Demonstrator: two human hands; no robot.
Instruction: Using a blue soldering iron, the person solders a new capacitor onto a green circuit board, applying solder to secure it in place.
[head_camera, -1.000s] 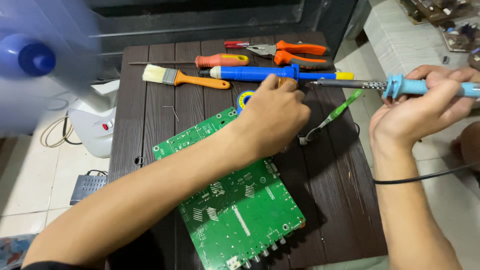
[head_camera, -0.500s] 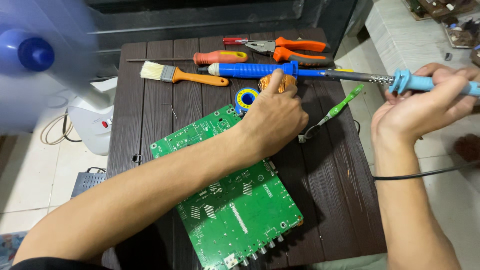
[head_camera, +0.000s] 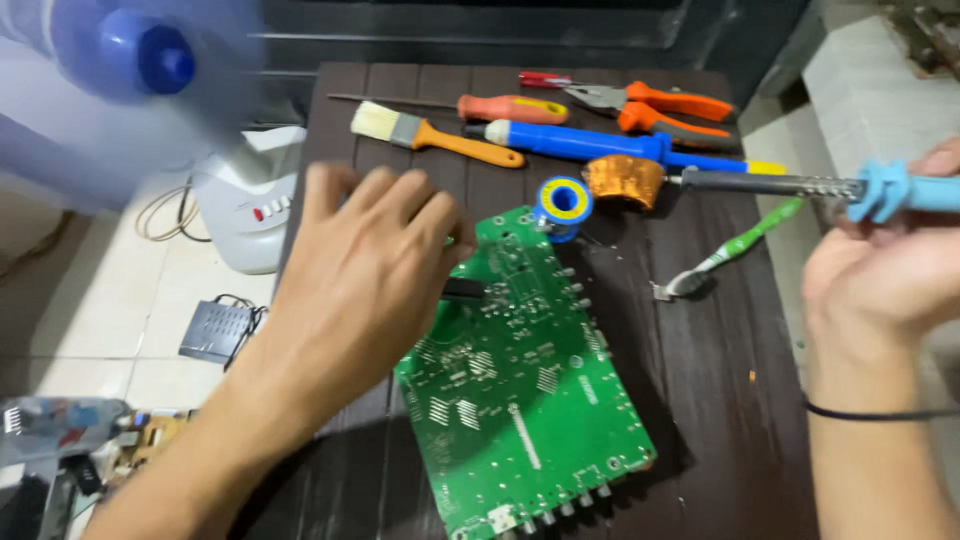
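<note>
A green circuit board (head_camera: 530, 390) lies on a dark wooden table (head_camera: 730, 400). My left hand (head_camera: 365, 265) hovers over the board's left edge, fingers spread and slightly curled, holding nothing that I can see. My right hand (head_camera: 885, 270) at the right edge grips a soldering iron with a blue handle (head_camera: 900, 188); its metal shaft points left toward an orange-brown tin (head_camera: 625, 180). A blue spool of solder wire (head_camera: 563, 203) sits at the board's top corner.
At the table's back lie a paint brush (head_camera: 430, 135), an orange screwdriver (head_camera: 510, 107), a blue desoldering pump (head_camera: 590, 143) and orange pliers (head_camera: 665, 105). A green toothbrush (head_camera: 735, 250) rests at the right. A running blue fan (head_camera: 130, 60) stands left, over a tiled floor.
My left hand has pulled back from the solder spool and tin to the board's left edge, uncovering them. The view has shifted; my right hand still holds the iron.
</note>
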